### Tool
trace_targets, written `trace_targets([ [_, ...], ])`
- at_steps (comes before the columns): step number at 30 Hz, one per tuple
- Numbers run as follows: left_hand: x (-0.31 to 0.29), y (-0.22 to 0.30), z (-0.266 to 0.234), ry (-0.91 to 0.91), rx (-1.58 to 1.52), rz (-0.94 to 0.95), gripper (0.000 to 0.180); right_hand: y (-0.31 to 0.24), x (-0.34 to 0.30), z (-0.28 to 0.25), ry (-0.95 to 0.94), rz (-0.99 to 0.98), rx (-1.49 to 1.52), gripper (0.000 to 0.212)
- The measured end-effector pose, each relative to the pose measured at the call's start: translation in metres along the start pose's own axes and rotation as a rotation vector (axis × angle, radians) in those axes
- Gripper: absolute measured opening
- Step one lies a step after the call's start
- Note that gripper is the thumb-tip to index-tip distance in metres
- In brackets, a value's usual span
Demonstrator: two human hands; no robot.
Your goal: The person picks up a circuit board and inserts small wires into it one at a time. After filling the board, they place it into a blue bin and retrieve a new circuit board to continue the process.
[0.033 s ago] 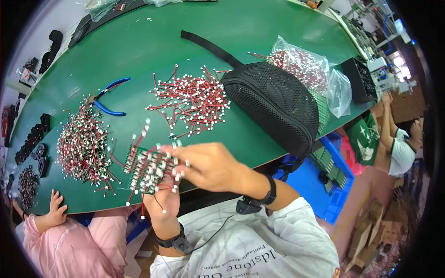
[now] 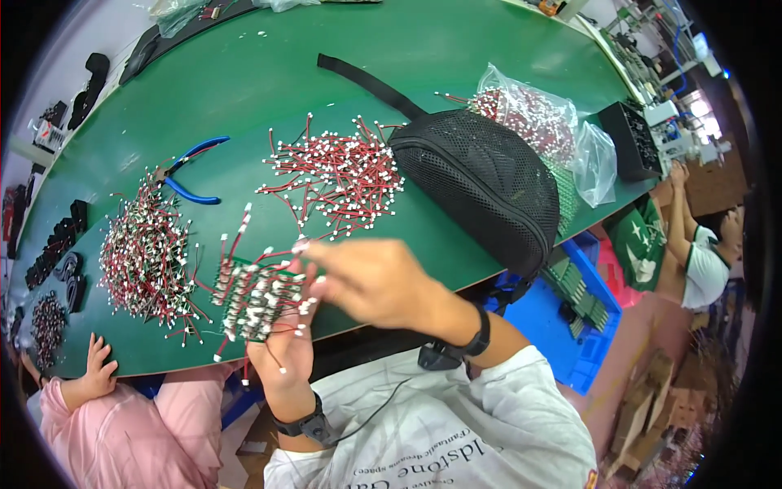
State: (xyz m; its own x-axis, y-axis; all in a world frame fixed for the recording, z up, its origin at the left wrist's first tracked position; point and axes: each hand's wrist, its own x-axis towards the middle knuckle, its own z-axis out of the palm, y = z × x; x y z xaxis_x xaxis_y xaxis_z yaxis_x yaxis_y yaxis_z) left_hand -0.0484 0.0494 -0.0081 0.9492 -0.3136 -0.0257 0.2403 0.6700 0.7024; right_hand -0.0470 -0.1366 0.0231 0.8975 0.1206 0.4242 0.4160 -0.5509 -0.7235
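My left hand (image 2: 283, 357) is closed under a green circuit board panel (image 2: 259, 298), propping it over the table's near edge. Rows of white connectors cover the board, and several short red wires stick out from its sides. My right hand (image 2: 376, 281) pinches at the board's upper right side, thumb and forefinger by a wire lead with a white connector (image 2: 301, 246). Slight blur hides how firmly that lead is gripped. Beyond the hands lies a loose pile of red wire leads (image 2: 342, 175) with white ends.
Left of the board sits a heap of wired pieces (image 2: 147, 257) with blue-handled pliers (image 2: 191, 175) at its top. A black mesh bag (image 2: 481, 183) lies to the right, before a clear plastic bag (image 2: 542, 114) of leads. Below is a blue crate (image 2: 562, 359). A co-worker's hand (image 2: 99, 371) rests at left.
The board has shifted slightly left and tilted a little. My right hand has moved slightly, its fingers still by the board's upper right side.
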Motion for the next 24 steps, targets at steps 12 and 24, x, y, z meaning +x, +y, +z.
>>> trace_targets([
  [12, 0.023, 0.022, -0.015, 0.194, -0.007, 0.118, 0.038, 0.031, 0.057, -0.047, -0.299, 0.001, -0.468, 0.035],
  [24, 0.043, 0.018, -0.007, 0.260, 0.015, 0.103, 0.038, 0.068, 0.061, -0.020, -0.142, -0.178, -0.281, 0.017],
])
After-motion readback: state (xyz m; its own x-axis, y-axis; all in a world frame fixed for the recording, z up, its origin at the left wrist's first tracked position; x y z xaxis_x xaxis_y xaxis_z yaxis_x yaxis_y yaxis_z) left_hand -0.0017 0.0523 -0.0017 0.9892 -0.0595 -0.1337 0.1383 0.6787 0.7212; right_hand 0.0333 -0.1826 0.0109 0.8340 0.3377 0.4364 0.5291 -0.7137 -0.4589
